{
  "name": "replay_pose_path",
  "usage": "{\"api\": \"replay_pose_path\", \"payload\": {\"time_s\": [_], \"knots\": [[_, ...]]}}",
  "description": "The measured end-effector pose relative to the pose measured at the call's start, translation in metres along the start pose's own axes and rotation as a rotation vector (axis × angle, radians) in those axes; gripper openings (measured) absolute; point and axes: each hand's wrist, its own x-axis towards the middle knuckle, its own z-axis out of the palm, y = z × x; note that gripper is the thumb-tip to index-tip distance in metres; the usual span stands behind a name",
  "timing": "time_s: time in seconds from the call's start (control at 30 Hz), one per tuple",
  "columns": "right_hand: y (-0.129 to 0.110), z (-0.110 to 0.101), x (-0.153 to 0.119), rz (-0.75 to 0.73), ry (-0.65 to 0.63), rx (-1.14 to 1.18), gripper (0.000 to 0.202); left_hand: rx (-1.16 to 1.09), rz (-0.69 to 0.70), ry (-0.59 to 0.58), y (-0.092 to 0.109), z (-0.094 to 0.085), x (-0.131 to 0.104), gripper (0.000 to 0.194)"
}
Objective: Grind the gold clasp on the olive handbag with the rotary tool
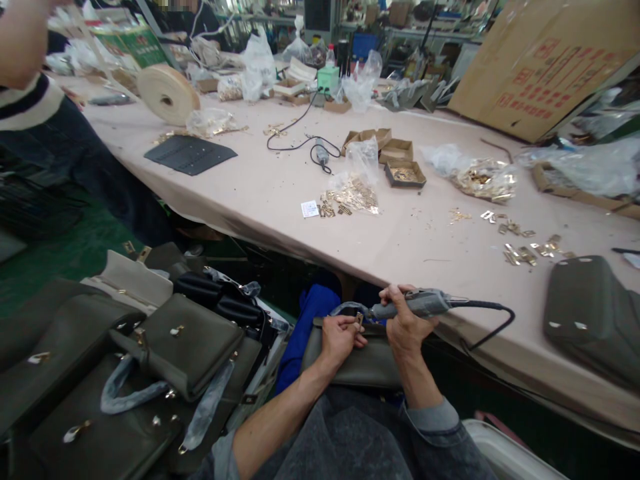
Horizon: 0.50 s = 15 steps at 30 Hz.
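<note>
Olive-green leather handbag (360, 363) pinched at its gold clasp by left hand (340, 337), grey corded electric screwdriver (415, 305) gripped in right hand (404, 323); tip likely to slip and scratch leather beside fingertips.

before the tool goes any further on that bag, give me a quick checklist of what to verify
1. Right hand has a full grip on the grey power tool: ok.
2. Left hand steadies the gold fitting on the olive bag: ok.
3. Tool tip sits on the fitting: cannot tell, fingers hide it.
4. Black cord loops over the table edge, not snagged: ok.
5. Left fingers clear of the tip: not ok, they sit right beside it.
</note>
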Motion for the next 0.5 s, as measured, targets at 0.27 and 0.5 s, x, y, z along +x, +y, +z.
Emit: {"api": "replay_pose_path", "payload": {"time_s": [0.27,0.5], "knots": [[-0.005,-0.002,-0.012,0.021,-0.172,-0.160,0.029,0.005,0.044,-0.016,-0.003,-0.001,-0.004,0.026],[-0.008,0.000,-0.009,0.114,-0.326,-0.187,0.032,-0.007,0.067,-0.029,-0.008,-0.004,-0.005,0.025]]}}
